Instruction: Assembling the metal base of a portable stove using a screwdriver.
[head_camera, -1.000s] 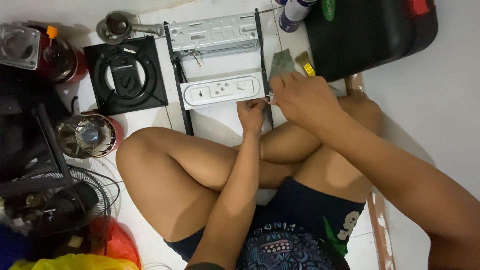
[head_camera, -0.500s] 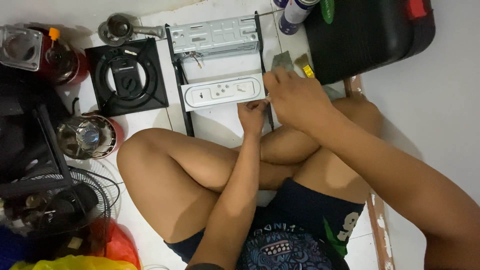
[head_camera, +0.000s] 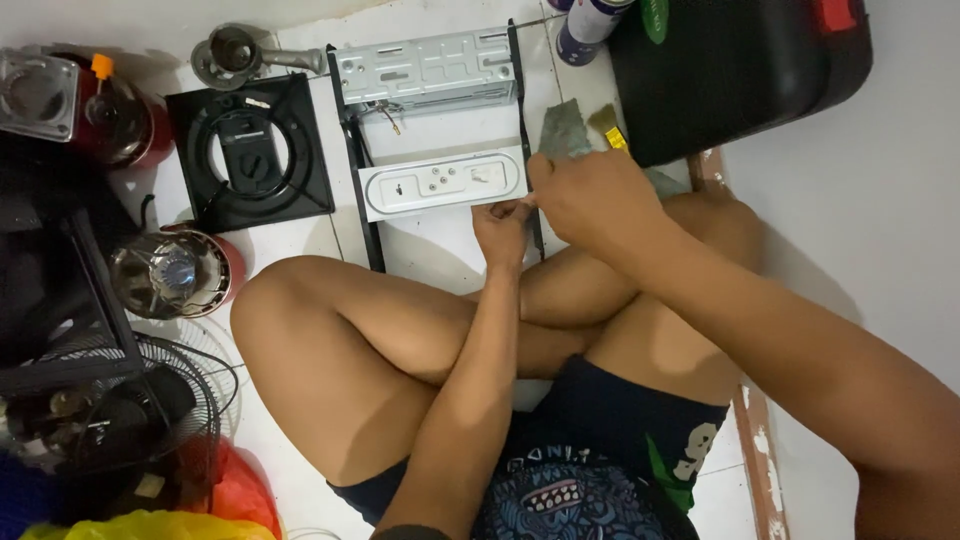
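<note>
White floor tiles (head_camera: 440, 255) fill the scene, and the person sits cross-legged on them. Far off to the left of the hands, a shiny round metal motor housing on a red base (head_camera: 175, 272) sits beside a black wire fan guard (head_camera: 120, 420). Closer in, still left of the hands, lies a square black plastic fan base with a round ring (head_camera: 250, 150). Just left of the hands rests the long white rectangular metal panel with small holes (head_camera: 440, 183), lying flat between two black metal rails (head_camera: 358, 185). Left hand (head_camera: 503, 225) is at the panel's right end, fingers curled in and pinching at its lower edge; what sits between the fingertips is too small to tell. Right hand (head_camera: 590, 200) is closed just beside it, knuckles up, touching the same end. Beyond the hands, a grey perforated metal chassis (head_camera: 430, 68). Right of the hands, a big black plastic case (head_camera: 740, 70).
</note>
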